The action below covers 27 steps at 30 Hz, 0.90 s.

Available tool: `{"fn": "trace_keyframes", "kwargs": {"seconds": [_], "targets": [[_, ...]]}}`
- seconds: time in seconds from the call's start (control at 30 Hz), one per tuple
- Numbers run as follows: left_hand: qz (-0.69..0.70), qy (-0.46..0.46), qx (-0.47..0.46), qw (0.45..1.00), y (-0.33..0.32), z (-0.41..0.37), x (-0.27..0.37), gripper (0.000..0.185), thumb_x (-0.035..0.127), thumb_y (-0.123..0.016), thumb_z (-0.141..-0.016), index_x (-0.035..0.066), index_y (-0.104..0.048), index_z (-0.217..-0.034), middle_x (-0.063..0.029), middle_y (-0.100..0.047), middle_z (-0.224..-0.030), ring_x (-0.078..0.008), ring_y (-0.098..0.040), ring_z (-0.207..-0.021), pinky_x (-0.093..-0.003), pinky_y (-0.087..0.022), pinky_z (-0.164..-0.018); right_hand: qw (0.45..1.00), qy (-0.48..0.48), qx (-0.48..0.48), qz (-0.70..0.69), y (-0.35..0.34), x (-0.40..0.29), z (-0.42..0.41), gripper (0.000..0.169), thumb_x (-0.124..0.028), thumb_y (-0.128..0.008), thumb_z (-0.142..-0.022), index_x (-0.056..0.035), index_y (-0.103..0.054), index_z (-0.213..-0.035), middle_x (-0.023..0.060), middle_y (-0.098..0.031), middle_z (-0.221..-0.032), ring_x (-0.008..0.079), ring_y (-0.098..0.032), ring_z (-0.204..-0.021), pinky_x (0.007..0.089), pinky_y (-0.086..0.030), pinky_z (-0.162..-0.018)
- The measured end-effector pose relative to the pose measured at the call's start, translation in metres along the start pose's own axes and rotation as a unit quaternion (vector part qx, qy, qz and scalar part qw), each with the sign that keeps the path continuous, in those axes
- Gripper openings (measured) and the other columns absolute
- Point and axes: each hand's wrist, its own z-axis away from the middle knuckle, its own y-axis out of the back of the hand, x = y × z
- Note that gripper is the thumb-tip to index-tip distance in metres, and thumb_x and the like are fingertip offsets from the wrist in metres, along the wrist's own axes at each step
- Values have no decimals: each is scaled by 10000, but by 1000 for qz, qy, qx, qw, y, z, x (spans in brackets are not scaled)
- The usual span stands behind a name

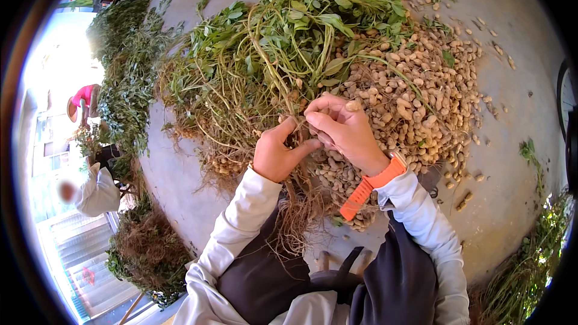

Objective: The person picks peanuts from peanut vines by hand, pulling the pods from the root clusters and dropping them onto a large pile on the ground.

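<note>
My left hand [281,150] grips a peanut plant by its lower stems [275,79], leaves away from me and roots [295,221] hanging over my lap. Close beside it, my right hand [345,131] has its thumb and fingers bent together at the stems; whether they pinch something is hidden. A peanut pod [353,106] shows at its index finger. An orange watch strap is round my right wrist. Under and right of my hands lies a heap of picked peanuts [424,95]. Leafy peanut plants [216,67] are piled to the left and beyond, pods still on some roots.
Loose pods are scattered on the concrete floor [505,113]. More uprooted plants [131,67] form a long pile at left, with a root bundle [149,243] nearer. Two people are beyond them. A wheel [562,99] stands at the right edge, with greenery [524,262] at lower right.
</note>
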Motion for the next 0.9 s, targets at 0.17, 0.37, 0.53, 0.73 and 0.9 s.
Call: {"fn": "trace_keyframes", "kwargs": {"seconds": [0.17, 0.37, 0.53, 0.73, 0.9], "targets": [[-57, -32, -22, 998, -6, -1, 3, 328, 236, -731, -692, -18, -528, -735, -153, -491, -604, -329, -488, -558, -382, -405, -544, 998, -24, -25, 46, 10, -9, 14, 93, -83, -575, -808, -19, -512, -783, -46, -453, -573, 19, -405, -474, 190, -300, -424], [79, -64, -157, 982, 4, 1, 10, 333, 201, -705, -680, -25, -550, -870, -169, -523, -833, -331, -520, -837, -381, -401, -745, 982, 84, -34, 168, 5, -6, 27, 96, -79, -526, -811, -17, -453, -798, 24, -476, -658, 80, -460, -592, 249, -383, -529], [282, 83, -149, 944, 9, 3, 7, 546, 410, -372, -936, -59, -511, -1179, -108, -574, -1120, -172, -543, -1011, -287, -427, -851, 974, 135, -25, 181, 1, -6, 31, 116, -82, -546, -808, -7, -460, -822, 69, -506, -688, 173, -519, -588, 313, -417, -546], [275, 172, -63, 944, -10, -14, 32, 390, 317, -453, -934, -21, -646, -959, -62, -654, -771, -105, -595, -687, -251, -482, -645, 948, 200, -18, 248, -10, 2, 34, 174, -118, -601, -803, 6, -481, -780, 124, -557, -669, 284, -551, -567, 357, -420, -524], [350, 224, 39, 909, -31, -10, 24, 260, 202, -548, -889, -1, -652, -762, -35, -599, -601, -85, -522, -501, -224, -415, -459, 885, 211, 14, 414, -16, 7, 42, 206, -157, -620, -808, -27, -471, -748, 67, -557, -641, 222, -529, -462, 336, -399, -442]]}}
